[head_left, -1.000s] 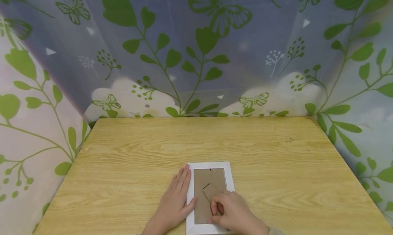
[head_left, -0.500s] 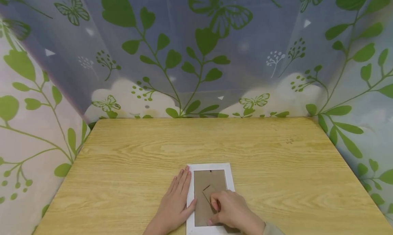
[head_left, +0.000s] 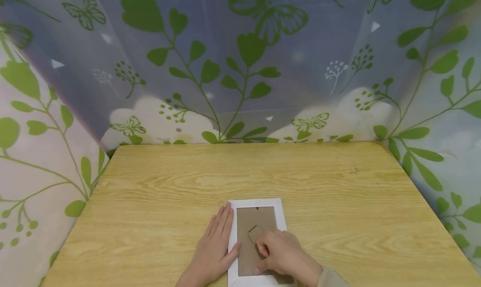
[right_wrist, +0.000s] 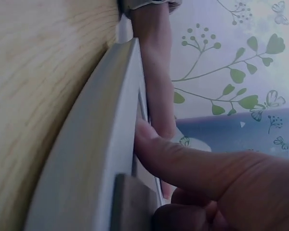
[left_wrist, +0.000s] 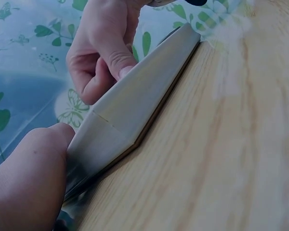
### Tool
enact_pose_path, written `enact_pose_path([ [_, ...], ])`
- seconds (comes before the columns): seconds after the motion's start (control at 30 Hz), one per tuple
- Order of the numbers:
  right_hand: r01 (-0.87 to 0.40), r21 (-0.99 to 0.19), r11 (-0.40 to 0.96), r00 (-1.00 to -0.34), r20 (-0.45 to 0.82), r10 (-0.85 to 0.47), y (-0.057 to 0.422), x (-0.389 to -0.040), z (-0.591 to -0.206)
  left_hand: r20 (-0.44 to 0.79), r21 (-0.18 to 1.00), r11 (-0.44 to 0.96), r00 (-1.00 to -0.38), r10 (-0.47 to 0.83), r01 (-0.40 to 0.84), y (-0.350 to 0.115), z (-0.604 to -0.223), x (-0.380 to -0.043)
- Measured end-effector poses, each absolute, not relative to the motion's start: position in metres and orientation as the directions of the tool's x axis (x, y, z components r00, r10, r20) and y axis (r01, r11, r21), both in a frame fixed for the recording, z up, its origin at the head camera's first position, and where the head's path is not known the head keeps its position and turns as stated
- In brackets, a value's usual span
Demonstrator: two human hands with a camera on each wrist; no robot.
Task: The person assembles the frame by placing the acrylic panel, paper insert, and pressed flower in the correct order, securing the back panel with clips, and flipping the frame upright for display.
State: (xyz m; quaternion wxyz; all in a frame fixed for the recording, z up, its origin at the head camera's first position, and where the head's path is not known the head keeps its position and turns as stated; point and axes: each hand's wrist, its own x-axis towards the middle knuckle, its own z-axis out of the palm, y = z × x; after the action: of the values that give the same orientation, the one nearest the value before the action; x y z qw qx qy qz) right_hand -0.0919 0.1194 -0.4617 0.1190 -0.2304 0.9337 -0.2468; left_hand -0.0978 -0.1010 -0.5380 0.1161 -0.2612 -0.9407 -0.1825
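A white picture frame (head_left: 233,262) lies on the table with its brown backing board (head_left: 248,220) facing up. My left hand (head_left: 214,245) rests along the frame's left side, fingers straight and the thumb over the rim. Curled fingers of my right hand (head_left: 283,253) grip the brown stand (head_left: 254,233) on the backing, while the thumb touches the board near its lower edge. The stand's hinged end shows beyond the knuckles; its middle is hidden by the hand. In the right wrist view the stand's free end (right_wrist: 132,204) sticks up past the frame's rim (right_wrist: 94,159).
The wood-grain table (head_left: 169,187) extends behind and to both sides of the frame. A leaf-and-butterfly patterned cloth (head_left: 210,70) hangs along the table's back and both sides. A light sleeve (head_left: 330,277) covers the right wrist.
The stand's lower end has come into view below my right hand, raised from the backing. The right hand has shifted slightly; my left hand stays against the frame.
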Motion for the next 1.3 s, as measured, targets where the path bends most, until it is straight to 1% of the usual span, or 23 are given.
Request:
enact_pose_path([
  [0.2, -0.488, -0.482, 0.728, -0.822, -0.026, -0.569, 0.127, -0.086, -0.464, 0.315, 0.294, 0.787, -0.833, 0.456, 0.542, -0.101, -0.536, -0.1],
  [0.33, -0.528, -0.459, 0.715, -0.804, -0.002, -0.595, 0.13, -0.086, -0.465, 0.31, 0.3, 0.787, -0.835, 0.454, 0.539, -0.1, -0.535, -0.101],
  [0.53, -0.508, -0.458, 0.73, -0.82, -0.003, -0.572, 0.128, -0.084, -0.468, 0.293, 0.305, 0.791, -0.842, 0.453, 0.531, -0.101, -0.535, -0.1],
  [0.77, -0.44, -0.493, 0.751, -0.846, -0.051, -0.53, 0.121, -0.085, -0.463, 0.276, 0.298, 0.799, -0.848, 0.452, 0.523, -0.101, -0.534, -0.1],
  [1.1, -0.425, -0.455, 0.782, -0.843, -0.117, -0.526, 0.12, -0.082, -0.46, 0.308, 0.278, 0.798, -0.836, 0.454, 0.535, -0.1, -0.539, -0.097],
  [1.3, -0.476, -0.432, 0.766, -0.817, -0.105, -0.567, 0.122, -0.085, -0.461, 0.311, 0.297, 0.793, -0.839, 0.447, 0.533, -0.1, -0.538, -0.098],
])
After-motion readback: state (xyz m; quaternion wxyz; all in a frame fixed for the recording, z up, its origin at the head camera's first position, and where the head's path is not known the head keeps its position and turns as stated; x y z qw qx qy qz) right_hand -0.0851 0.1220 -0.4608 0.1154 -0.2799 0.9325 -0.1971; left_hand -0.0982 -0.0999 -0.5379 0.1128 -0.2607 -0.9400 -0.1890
